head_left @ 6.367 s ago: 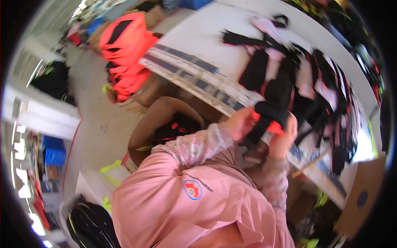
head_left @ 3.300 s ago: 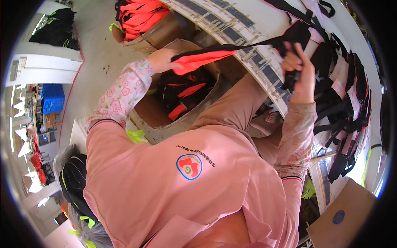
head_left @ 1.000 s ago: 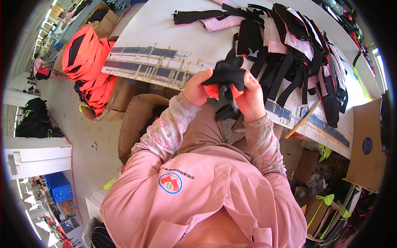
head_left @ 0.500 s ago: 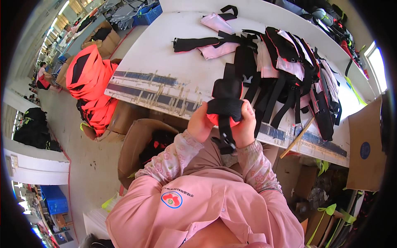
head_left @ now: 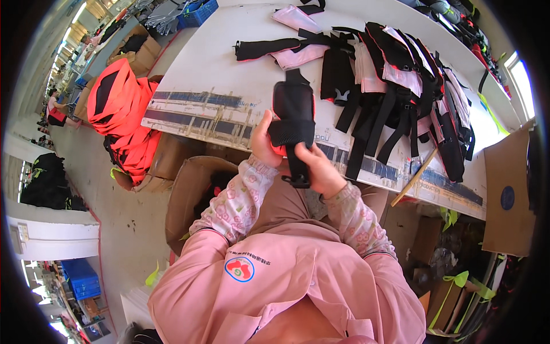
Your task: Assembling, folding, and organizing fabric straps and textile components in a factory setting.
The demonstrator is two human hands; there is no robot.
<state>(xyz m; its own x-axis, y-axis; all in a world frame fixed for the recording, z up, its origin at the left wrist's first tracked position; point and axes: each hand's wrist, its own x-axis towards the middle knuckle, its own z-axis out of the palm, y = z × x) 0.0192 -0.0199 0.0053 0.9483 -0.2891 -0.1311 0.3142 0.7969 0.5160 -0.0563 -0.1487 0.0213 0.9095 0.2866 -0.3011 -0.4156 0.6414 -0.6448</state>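
A black padded strap piece (head_left: 293, 103) with orange edging hangs between my hands over the table's front edge. A ribbed black band crosses its lower part, and a webbing tail with a black buckle (head_left: 299, 182) dangles below. My left hand (head_left: 264, 142) grips the pad's left side, thumb along the edge, the other fingers hidden behind it. At the lower right, my right hand (head_left: 322, 171) is closed on the pad's bottom corner by the webbing. Just beyond, a pile of black padded straps (head_left: 395, 86) with pink-white pieces and buckles lies on the white table (head_left: 229, 74).
A wooden stick (head_left: 413, 178) juts over the table's front edge. Bundled orange fabric (head_left: 117, 109) stands left of the table. An open carton (head_left: 186, 200) sits beside my legs. A tall cardboard box (head_left: 507, 195) is at the right. Another person (head_left: 57, 109) sits far off.
The pad has turned upright and shifted slightly left, showing its long face. My right hand has moved from its right side down to the lower corner near the webbing.
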